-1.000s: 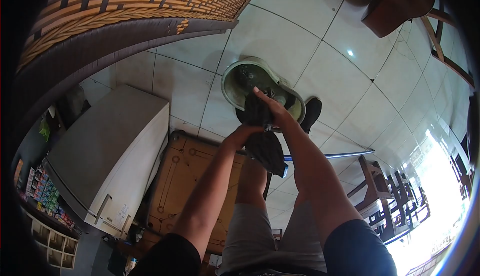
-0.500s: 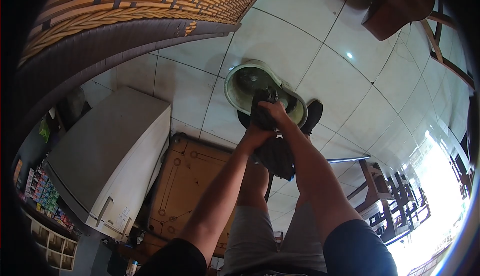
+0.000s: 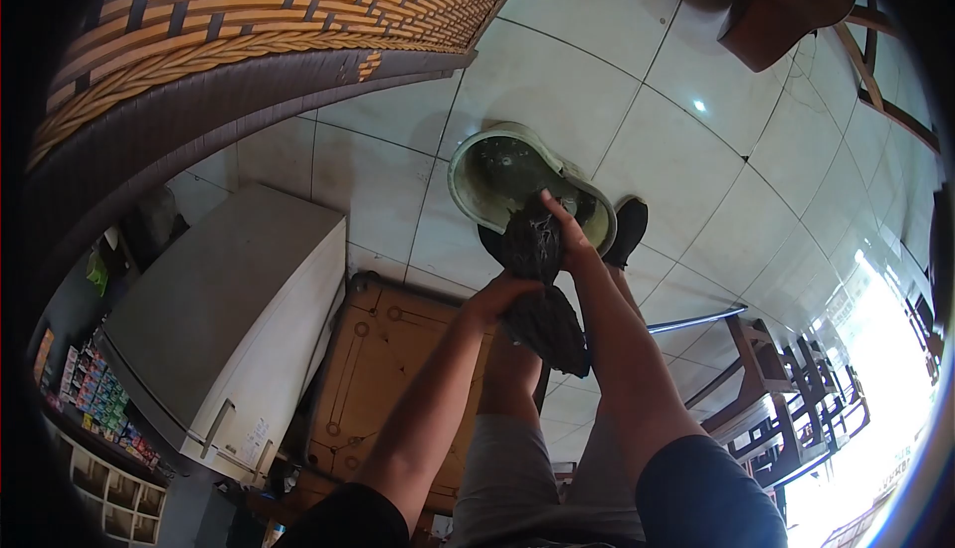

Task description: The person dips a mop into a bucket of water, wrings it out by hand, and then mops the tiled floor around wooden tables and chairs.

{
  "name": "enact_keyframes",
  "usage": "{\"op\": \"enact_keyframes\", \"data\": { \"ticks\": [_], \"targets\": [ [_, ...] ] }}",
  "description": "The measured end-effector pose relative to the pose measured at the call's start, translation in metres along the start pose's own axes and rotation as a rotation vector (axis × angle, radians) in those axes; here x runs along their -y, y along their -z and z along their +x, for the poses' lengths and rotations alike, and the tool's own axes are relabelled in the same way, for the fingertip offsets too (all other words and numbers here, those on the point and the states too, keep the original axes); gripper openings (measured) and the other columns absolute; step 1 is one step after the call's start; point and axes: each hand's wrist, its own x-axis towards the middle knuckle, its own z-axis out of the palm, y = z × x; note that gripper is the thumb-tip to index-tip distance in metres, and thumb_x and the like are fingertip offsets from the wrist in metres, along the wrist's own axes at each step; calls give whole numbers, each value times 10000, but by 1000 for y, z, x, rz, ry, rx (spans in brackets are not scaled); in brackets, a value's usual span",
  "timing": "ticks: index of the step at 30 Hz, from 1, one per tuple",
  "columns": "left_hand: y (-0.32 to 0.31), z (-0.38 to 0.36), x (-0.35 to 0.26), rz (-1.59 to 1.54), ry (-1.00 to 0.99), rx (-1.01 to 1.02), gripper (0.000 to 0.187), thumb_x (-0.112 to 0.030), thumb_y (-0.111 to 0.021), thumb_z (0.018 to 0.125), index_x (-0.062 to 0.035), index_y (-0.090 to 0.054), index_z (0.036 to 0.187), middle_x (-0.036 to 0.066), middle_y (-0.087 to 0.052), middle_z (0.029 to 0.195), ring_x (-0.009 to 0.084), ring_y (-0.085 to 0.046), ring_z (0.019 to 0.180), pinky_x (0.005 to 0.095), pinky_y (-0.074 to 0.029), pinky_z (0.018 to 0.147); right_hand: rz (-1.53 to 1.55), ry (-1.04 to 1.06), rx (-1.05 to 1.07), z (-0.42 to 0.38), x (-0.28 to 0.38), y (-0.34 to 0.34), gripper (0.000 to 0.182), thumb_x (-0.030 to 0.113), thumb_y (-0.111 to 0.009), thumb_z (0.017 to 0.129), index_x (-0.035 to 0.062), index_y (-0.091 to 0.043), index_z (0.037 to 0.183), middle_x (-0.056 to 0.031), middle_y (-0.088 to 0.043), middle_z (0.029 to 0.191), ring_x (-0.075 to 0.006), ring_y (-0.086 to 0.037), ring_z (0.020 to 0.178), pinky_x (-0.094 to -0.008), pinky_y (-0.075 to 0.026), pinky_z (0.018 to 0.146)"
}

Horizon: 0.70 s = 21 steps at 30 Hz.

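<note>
A dark, crumpled cloth (image 3: 534,240) stretches between my two hands, and its loose lower end hangs down toward my legs. My left hand (image 3: 504,296) is closed around its middle. Higher up, my right hand (image 3: 567,231) grips the bunched upper part from the right side, with a finger lying along it. Below my hands, a pale green, double-lobed bucket (image 3: 460,190) stands on the floor between my feet with murky water inside. The cloth and my right hand cover part of the bucket's near side.
A woven rattan seat (image 3: 298,11) arches over the upper left. To the left stands a grey-white refrigerator (image 3: 229,309) beside a brown wooden board (image 3: 383,379). A blue-grey pole (image 3: 696,319) and dark wooden chairs (image 3: 761,374) are on the right. White tiles (image 3: 696,150) surround the bucket.
My left hand has dropped lower on the cloth, and the hands are slightly farther apart. My right hand's fingers have straightened somewhat. The camera view has shifted slightly.
</note>
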Motion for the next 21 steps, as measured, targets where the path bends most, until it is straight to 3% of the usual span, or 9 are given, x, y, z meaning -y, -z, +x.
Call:
{"op": "enact_keyframes", "data": {
  "ticks": [4, 6, 9, 13, 16, 18, 19, 21],
  "targets": [
    [-14, -7, -9, 34, 43, 13, 535, -147, -727, 805, 4, -534, 1280, 112, -644, 1148, 179, -638, 1030, 331, -510, 915, -119, -57, -103, 15, -6, 18, 357, 285, -743, 806, 10, -671, 1022, -123, -698, 905, -275, -688, 774, -401, -569, 772],
    [-24, -6, -10, 148, -36, -59, 523, -162, -738, 790, 5, -558, 1253, 103, -656, 1128, 186, -648, 999, 332, -514, 896, -261, 62, -305, 9, -3, 6, 308, 193, -729, 744, -30, -675, 949, -117, -688, 867, -262, -680, 749, -393, -561, 711],
    [-23, 1, -6, 366, -152, -178, 500, -169, -753, 759, 13, -597, 1198, 96, -672, 1092, 192, -651, 982, 328, -512, 873, -516, 189, -490, 8, 0, -8, 339, 195, -737, 711, -62, -665, 919, -127, -674, 843, -256, -669, 732, -396, -543, 665],
    [-23, 6, -3, 480, -144, -273, 488, -194, -772, 716, 17, -632, 1134, 97, -684, 1050, 192, -652, 971, 321, -508, 856, -679, 291, -524, 40, -7, 26, 346, 193, -743, 700, -78, -656, 895, -137, -668, 838, -243, -663, 727, -390, -527, 650],
    [-16, 15, 5, 653, -186, -373, 448, -199, -773, 681, 10, -659, 1061, 99, -691, 985, 188, -653, 934, 326, -507, 835, -745, 356, -384, 19, -5, 6, 343, 204, -765, 719, -70, -669, 902, -125, -670, 848, -214, -662, 735, -373, -522, 647],
    [-12, 19, 9, 739, -247, -296, 429, -199, -770, 660, 1, -660, 1023, 95, -685, 959, 192, -644, 901, 331, -503, 828, -441, 230, -337, -12, 2, -30, 381, 237, -809, 722, -61, -677, 920, -102, -674, 847, -181, -655, 735, -348, -519, 647],
    [-12, 19, 9, 737, -248, -294, 429, -199, -770, 660, 1, -660, 1023, 95, -685, 959, 192, -644, 901, 331, -503, 828, -443, 231, -339, -18, 5, -36, 381, 237, -809, 722, -61, -677, 920, -102, -674, 847, -181, -655, 735, -348, -519, 647],
    [-11, 22, 9, 927, -178, -202, 522, -419, -712, 684, -45, -673, 1046, 203, -669, 1075, 328, -632, 1049, 392, -484, 904, -581, 76, -357, -25, 9, -44, 386, 265, -840, 712, -35, -700, 913, -91, -690, 853, -163, -656, 737, -326, -525, 654]
  ]
}}
